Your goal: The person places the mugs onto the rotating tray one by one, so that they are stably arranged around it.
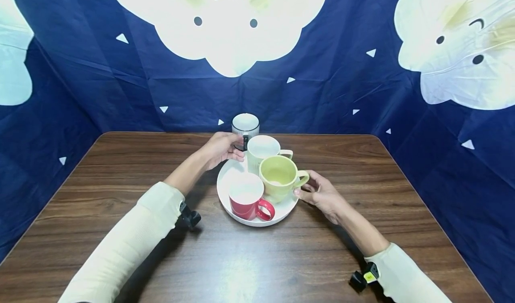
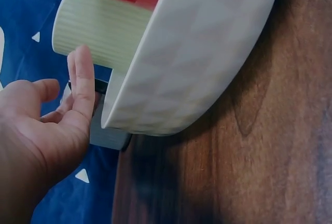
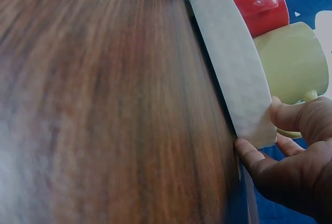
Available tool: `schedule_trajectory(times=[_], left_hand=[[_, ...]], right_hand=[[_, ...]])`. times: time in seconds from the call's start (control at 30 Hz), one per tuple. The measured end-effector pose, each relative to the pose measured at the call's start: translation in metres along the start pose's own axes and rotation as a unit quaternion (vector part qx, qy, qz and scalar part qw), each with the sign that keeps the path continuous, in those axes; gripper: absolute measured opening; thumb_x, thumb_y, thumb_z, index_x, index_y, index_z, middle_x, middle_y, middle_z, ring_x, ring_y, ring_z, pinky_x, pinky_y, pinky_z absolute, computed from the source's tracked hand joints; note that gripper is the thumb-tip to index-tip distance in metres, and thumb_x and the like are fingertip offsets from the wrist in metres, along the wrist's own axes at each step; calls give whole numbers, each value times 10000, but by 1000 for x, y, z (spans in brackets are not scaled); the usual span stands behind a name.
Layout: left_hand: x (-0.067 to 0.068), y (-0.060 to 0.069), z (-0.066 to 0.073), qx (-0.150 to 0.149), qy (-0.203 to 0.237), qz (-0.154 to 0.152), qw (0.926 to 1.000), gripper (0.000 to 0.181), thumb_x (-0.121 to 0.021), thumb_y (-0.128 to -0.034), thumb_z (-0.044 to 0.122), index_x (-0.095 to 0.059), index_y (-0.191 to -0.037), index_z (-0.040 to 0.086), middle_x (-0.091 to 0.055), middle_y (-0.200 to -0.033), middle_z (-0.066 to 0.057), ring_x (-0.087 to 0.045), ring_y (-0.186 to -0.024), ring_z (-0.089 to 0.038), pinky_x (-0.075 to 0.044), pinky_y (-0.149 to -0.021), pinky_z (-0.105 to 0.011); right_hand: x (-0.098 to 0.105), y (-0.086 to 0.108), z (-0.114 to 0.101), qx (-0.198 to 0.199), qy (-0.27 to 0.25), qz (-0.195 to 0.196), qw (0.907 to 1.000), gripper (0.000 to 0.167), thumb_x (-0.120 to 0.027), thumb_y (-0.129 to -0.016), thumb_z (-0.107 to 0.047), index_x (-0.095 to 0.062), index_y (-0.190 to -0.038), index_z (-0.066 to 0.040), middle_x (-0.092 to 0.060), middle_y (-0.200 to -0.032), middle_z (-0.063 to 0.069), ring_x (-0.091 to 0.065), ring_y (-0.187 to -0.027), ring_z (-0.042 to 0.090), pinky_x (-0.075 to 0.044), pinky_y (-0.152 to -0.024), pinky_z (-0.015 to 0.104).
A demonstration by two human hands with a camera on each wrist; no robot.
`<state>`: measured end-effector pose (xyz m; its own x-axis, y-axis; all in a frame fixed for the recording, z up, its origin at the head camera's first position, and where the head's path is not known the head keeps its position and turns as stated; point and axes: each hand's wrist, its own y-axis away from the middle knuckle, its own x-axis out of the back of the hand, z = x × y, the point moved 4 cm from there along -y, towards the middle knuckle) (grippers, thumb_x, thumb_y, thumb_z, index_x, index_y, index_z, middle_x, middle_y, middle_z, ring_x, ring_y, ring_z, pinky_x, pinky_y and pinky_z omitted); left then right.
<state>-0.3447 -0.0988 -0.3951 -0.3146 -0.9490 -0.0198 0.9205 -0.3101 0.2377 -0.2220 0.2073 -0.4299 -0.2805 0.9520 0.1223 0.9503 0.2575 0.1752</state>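
A round white plate (image 1: 224,193) with a raised, faceted wall carries a red mug (image 1: 242,210), a yellow-green cup (image 1: 275,190) and a pale ribbed mug (image 1: 253,161). My right hand (image 1: 323,199) pinches the plate's right edge, thumb on the rim and a finger low against its underside, beside the green cup's handle. Behind the plate stands a whitish ribbed mug (image 1: 238,126) with a black rim and black handle. My left hand (image 1: 220,149) is by that handle, fingers extended and thumb apart; whether it touches the handle is hidden.
The wooden table (image 1: 257,263) extends on both sides and in front. A dark blue cloth (image 1: 322,102) with white cloud shapes hangs behind the table's far edge, close to the black-rimmed mug.
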Motion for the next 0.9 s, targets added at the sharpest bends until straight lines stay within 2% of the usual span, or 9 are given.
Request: schedule_trajectory(times=[0.17, 0.4, 0.67, 0.77, 0.9], left_hand=[[-3, -4, 1, 30, -12, 184, 9998, 404, -564, -1199, 273, -593, -1402, -75, -590, -1198, -138, -694, -642, -96, -685, -721, -280], [-6, -4, 3, 36, -232, 605, 9979, 425, -644, -1165, 326, -636, -1279, -84, -567, -1154, -146, -678, -584, -104, -674, -642, -277], [-6, -5, 6, 0, -563, 787, 9953, 310, -704, -1130, 303, -702, -1092, -5, -589, -1080, -123, -650, -539, -73, -648, -592, -252], [-6, -6, 6, -3, -616, 821, 9947, 315, -692, -1133, 290, -697, -1102, -24, -602, -1041, -122, -638, -525, -65, -641, -582, -248], [-4, -6, 6, -2, -617, 851, 9945, 354, -669, -1140, 276, -690, -1169, -76, -605, -879, -67, -621, -510, -59, -626, -562, -241]], right_hand=[[1, 0, 0, -8, 16, 6, 10000, 558, -743, -1013, 51, -536, -1531, 25, -626, -1527, 207, -577, -1509, 341, -595, -1034, 194], [0, 0, 0, -29, -9, -14, 10000, 556, -745, -1015, 49, -538, -1530, 21, -642, -1505, 187, -609, -1462, 295, -603, -1033, 206], [0, -1, 0, -33, 29, -24, 10000, 569, -735, -1017, 57, -524, -1544, 27, -620, -1541, 221, -555, -1540, 382, -598, -1037, 198], [0, -1, 0, -55, 17, -17, 10000, 561, -735, -1018, 56, -527, -1539, 23, -621, -1536, 212, -549, -1544, 380, -597, -1037, 199], [0, -1, -1, -82, 0, 0, 10000, 550, -735, -1019, 56, -534, -1530, 16, -624, -1520, 194, -556, -1532, 360, -599, -1035, 203]])
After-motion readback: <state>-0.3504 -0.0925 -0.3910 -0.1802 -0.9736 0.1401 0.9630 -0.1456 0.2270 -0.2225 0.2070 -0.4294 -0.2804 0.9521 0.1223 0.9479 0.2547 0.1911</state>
